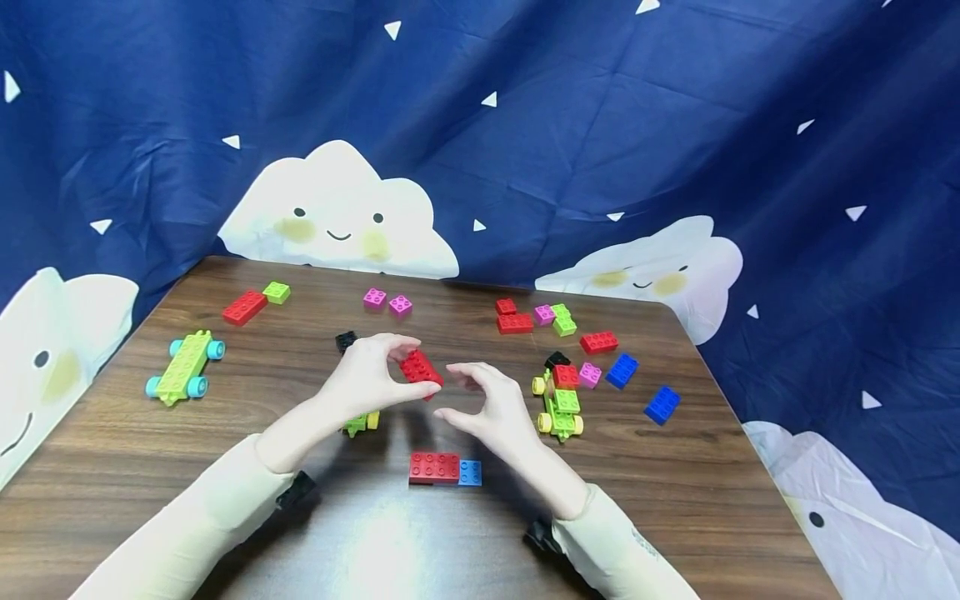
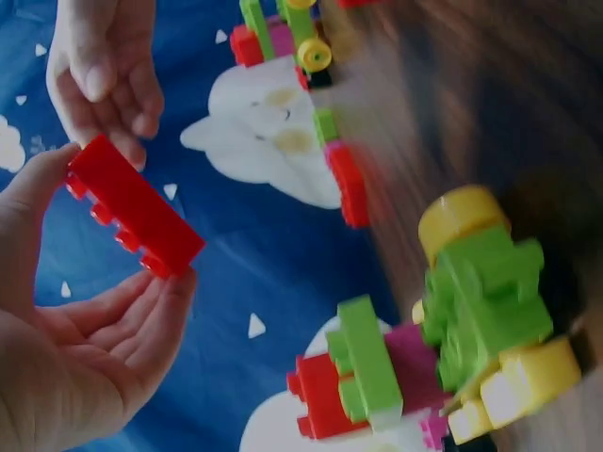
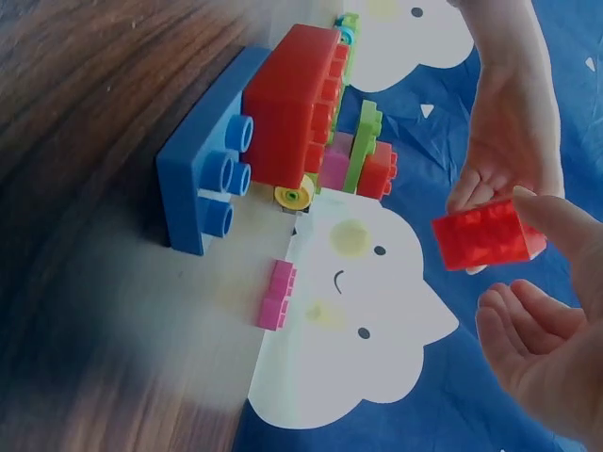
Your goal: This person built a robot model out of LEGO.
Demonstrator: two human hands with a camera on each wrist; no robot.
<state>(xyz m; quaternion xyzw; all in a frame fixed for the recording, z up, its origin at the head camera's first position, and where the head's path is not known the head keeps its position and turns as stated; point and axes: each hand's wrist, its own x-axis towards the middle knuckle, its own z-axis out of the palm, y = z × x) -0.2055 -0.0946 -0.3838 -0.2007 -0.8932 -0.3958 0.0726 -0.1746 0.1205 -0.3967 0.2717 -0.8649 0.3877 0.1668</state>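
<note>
My left hand (image 1: pixel 363 379) pinches a red building brick (image 1: pixel 420 367) between thumb and fingertips, above the table. In the left wrist view the brick (image 2: pixel 137 207) is tilted, its studs turned toward the palm. My right hand (image 1: pixel 495 408) is just right of the brick, thumb and fingers spread apart with nothing between them. Below the hands, a red brick (image 1: pixel 433 465) sits on a blue brick (image 1: pixel 471 472), whose right end shows. A green car with yellow wheels (image 1: pixel 363 423) is partly hidden behind my left hand; the left wrist view shows bricks stacked on it.
On the right stands another green car (image 1: pixel 562 412) with yellow wheels and bricks on it. A green car base (image 1: pixel 186 367) with blue wheels is at the left. Loose red, pink, green and blue bricks (image 1: pixel 663 405) lie toward the back and right. A blue curtain (image 1: pixel 525 167) hangs behind the table.
</note>
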